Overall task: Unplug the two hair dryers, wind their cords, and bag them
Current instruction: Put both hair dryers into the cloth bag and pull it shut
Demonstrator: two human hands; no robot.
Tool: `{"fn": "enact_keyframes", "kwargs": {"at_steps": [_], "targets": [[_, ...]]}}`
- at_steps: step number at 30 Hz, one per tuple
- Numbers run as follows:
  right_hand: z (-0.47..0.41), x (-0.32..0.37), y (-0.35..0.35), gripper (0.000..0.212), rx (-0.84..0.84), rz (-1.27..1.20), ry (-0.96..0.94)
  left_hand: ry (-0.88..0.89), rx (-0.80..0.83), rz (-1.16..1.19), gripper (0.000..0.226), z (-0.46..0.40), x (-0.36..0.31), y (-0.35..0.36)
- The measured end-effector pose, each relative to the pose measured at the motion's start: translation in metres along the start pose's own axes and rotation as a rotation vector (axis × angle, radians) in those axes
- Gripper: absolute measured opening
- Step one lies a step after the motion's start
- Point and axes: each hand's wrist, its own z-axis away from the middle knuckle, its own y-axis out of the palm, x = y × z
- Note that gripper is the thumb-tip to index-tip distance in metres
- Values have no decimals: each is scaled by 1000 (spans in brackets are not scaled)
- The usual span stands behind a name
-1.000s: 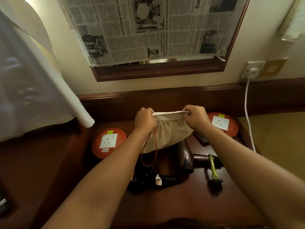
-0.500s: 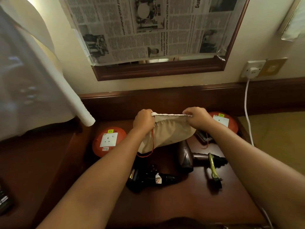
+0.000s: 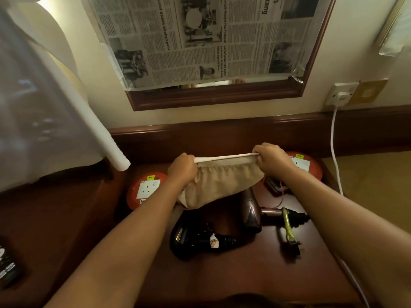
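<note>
Both hands [image 3: 182,167] [image 3: 270,157] grip the bag [image 3: 222,185], hiding its mouth.

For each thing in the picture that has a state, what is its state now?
Left hand: grips the bag's rim.
Right hand: grips the bag's rim.
Beige bag: held up, rim stretched.
Black hair dryer: on desk, unbagged.
Brown hair dryer: on desk, unbagged.
Wall socket: white plug in.

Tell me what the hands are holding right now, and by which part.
Both hands hold the beige drawstring bag by its top hem: the left hand grips the left end, the right hand the right end, stretching the hem between them above the desk.
</note>
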Motion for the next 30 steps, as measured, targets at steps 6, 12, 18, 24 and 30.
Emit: {"fn": "enact_keyframes", "kwargs": {"at_steps": [6,12,18,24,30], "targets": [[-3,-5,-14,19,-36,-143,109,-17,-7,46,26,-1,-3,-9],[-3,-1,-13,24,-63,-245,137,-61,-147,294,23,-6,-3,-20],[3,-17,-24,23,-117,-220,172,-97,-164,117,16,-1,48,-32],[-1,-9,-18,23,-91,-237,161,-129,-193,177,19,6,48,-33],[1,-5,-16,17,-47,-282,155,-191,-251,361,23,4,57,-40]]}}
